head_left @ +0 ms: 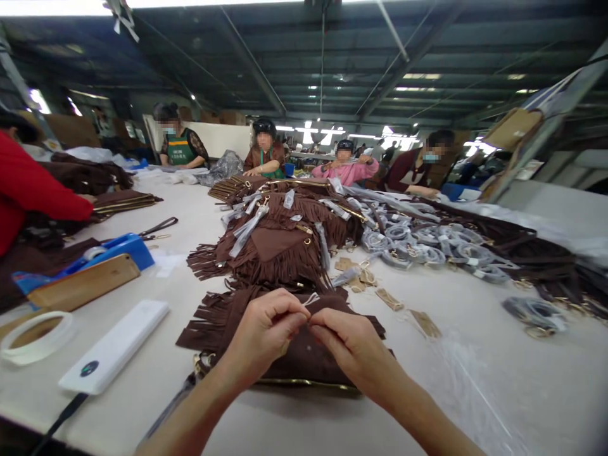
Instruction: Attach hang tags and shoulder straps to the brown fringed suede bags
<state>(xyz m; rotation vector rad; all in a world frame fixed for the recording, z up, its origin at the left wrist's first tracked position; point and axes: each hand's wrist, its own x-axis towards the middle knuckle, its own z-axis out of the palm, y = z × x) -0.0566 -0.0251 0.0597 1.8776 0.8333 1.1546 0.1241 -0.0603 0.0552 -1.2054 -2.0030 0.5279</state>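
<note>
Over a dark brown fringed bag with a gold zip along its near edge, my two hands meet with fingertips pinched. My left hand is closed on a thin pale string, whose loop sticks up by the fingers. Close against it, my right hand pinches too; what lies between its fingertips is too small to make out. Behind the bag rises a heap of similar fringed bags, several with plastic-wrapped parts. Tan paper tags lie on the table right of the heap.
On the left are a blue tape dispenser, a phone, a white power bank and a tape roll. Wrapped straps are piled right, near clear plastic. Several co-workers sit around the table; a red sleeve reaches in.
</note>
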